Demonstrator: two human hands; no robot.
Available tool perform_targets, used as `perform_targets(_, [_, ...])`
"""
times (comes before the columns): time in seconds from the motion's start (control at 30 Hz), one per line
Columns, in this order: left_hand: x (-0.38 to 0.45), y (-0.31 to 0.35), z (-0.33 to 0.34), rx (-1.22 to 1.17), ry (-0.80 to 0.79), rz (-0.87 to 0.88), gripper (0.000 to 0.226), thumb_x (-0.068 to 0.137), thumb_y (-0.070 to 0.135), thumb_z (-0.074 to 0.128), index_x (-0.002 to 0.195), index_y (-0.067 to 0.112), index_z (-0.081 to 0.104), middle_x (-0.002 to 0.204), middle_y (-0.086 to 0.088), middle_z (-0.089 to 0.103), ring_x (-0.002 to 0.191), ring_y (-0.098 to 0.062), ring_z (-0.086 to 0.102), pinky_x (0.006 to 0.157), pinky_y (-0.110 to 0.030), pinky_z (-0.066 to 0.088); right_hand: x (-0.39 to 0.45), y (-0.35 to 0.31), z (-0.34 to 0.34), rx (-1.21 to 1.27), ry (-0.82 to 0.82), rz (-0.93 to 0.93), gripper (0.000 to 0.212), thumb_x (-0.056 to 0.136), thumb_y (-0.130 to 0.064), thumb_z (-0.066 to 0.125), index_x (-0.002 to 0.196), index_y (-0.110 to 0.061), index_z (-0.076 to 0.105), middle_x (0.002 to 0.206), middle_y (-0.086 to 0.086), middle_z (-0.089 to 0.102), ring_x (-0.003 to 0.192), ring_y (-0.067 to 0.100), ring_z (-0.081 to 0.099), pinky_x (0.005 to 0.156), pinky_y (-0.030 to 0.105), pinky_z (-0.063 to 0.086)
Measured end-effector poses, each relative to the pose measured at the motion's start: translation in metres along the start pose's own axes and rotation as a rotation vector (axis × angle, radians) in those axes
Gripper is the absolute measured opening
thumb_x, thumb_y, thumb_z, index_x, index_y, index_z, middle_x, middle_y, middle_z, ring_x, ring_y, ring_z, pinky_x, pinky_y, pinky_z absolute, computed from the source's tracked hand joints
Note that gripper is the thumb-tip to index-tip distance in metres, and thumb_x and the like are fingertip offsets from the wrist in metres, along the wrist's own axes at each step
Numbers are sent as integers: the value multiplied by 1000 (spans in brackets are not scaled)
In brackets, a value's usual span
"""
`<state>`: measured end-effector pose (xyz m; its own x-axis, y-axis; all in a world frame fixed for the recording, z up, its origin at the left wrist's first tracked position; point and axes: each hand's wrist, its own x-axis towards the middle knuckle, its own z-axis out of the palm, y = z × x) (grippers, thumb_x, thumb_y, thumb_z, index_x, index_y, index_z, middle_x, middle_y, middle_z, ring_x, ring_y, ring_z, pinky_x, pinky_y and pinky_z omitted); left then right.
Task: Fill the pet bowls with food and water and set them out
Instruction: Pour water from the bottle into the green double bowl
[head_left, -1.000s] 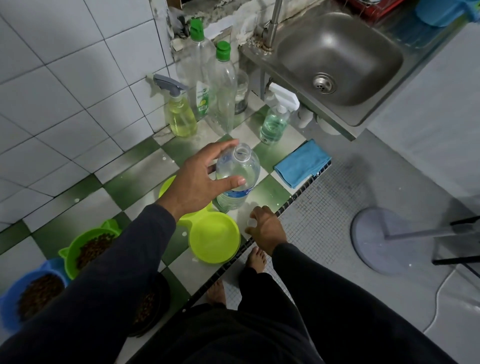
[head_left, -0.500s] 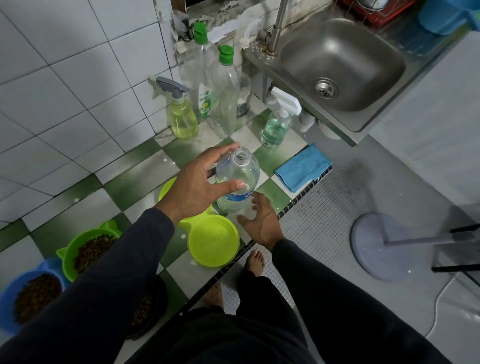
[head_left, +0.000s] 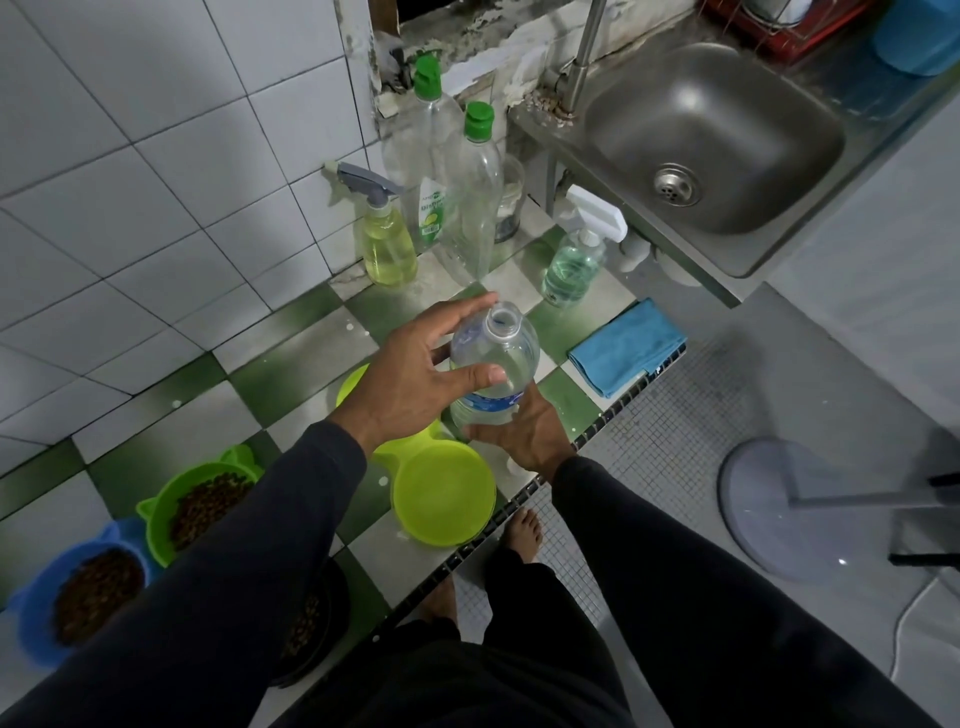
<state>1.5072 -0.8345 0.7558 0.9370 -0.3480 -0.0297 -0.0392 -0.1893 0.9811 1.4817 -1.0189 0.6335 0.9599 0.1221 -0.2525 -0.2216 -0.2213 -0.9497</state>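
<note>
Tiled ledge (head_left: 156, 405), green/white checks, runs from 8 o'clock up to 1 o'clock; white tile wall (head_left: 130, 156) fills 10 o'clock. Steel sink (head_left: 727, 130) at 1 o'clock, tap pipe at its back edge. Grey fan base (head_left: 789, 499) on the floor at 3 o'clock.

Yellow-green double bowl (head_left: 441, 499) sits near centre on the ledge edge w/ no food in the near dish; far dish mostly hidden behind the L hand. Green bowl (head_left: 202, 499) w/ kibble at 8 o'clock, blue bowl (head_left: 88, 587) w/ kibble just beside it, further toward 8. A dark bowl (head_left: 317, 618) w/ kibble at 7 o'clock, partly hidden under the L sleeve.

Water bottle (head_left: 493, 369), clear, uncapped, blue label, held upright above the double bowl's far dish, some water inside. L hand (head_left: 410, 384) grips its upper body, thumb across the front, fingers round the back near the neck. R hand (head_left: 524, 431) cups the bottom from 5 o'clock, fingers curled under it.

Blue cloth (head_left: 623, 345) folded at 2 o'clock from the bottle. Two tall green-capped bottles (head_left: 467, 208) at 12, yellow sprayer (head_left: 387, 244) to their 9, green-liquid sprayer (head_left: 574, 265) to their 4.

Bare feet (head_left: 522, 535) at 6 o'clock on the grey floor.
</note>
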Motion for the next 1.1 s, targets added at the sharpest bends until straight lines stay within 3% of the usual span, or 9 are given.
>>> perform_targets(0.1, [1,0,-2,-17,2,-12,71,81,25,83,145,29,53,146,7,58,134,-4,55,107,-28,50,4,5,-2,95,-62,105,76,73,19,78,139,3,45,115,4,65,94,0,71,75,18,57])
perform_targets(0.2, [2,-1,-4,-10,6,-20,74,81,28,83,148,24,52,147,6,58,136,-7,54,109,-35,51,7,7,0,111,-4,65,80,70,25,76,140,4,43,120,11,64,100,4,70,79,23,59])
perform_targets(0.3, [3,-2,-7,-1,22,-25,76,82,26,82,151,18,50,149,4,57,137,-9,53,110,-38,51,8,7,2,50,8,61,77,68,5,89,133,-9,50,122,11,67,108,15,69,90,31,59])
perform_targets(0.4, [1,-2,-10,1,37,-30,76,83,26,83,151,17,50,147,4,59,136,-10,54,109,-41,52,7,0,1,-32,28,58,74,66,-7,94,127,-16,52,115,0,70,99,3,68,82,15,54])
perform_targets(0.47, [-2,-1,-10,-26,54,-35,75,82,26,82,150,17,51,145,3,61,135,-11,56,108,-42,53,4,-1,-1,-12,26,46,72,67,4,90,125,-11,51,111,0,68,92,-7,67,77,12,52])
perform_targets(0.6, [-10,3,-9,-73,65,-30,74,83,24,82,150,16,51,143,3,62,136,-13,56,108,-45,52,-9,-6,-6,49,16,-3,76,67,20,82,131,0,48,120,12,65,100,0,69,79,21,58])
perform_targets(0.77, [-27,17,-4,-112,69,12,72,83,24,80,149,15,52,140,5,65,134,-14,57,106,-43,54,-29,-14,-13,9,72,-25,79,65,10,89,133,-6,52,125,12,69,109,16,69,89,33,58])
perform_targets(0.93, [-52,34,8,-127,93,64,74,82,35,83,147,17,54,138,8,66,133,-17,58,102,-40,56,-66,-26,-21,-89,121,-56,76,63,4,93,129,-5,56,118,6,71,99,3,69,82,15,53])
perform_targets(1.1, [-81,45,28,-180,109,105,63,86,21,81,143,14,56,135,6,68,129,-16,62,100,-40,57,-102,-29,-34,-245,109,-96,73,61,-13,96,122,-13,56,107,-6,68,92,-2,67,75,12,50])
